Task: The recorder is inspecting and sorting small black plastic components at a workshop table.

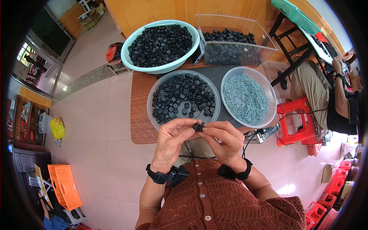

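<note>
A small black plastic cap-like part [198, 127] is pinched between the fingertips of both hands, above the near edge of the table. My left hand [173, 140] grips its left side with thumb and forefinger. On the other side, my right hand [225, 142] closes its thumb and fingers on the same part; whether it is one piece or two joined is too small to tell. Just beyond my hands stands a clear round tub [150, 100] of loose black parts. To its right, another clear round bowl [273, 96] holds many small silvery screws [245, 97].
Farther back, a pale turquoise basin [126, 57] and a clear rectangular bin [264, 53] hold more black parts. At the right, a seated person [339, 96] is beside a red stool [293, 122]. An orange crate [65, 186] stands on the floor at left. Cables hang beneath the table [138, 122].
</note>
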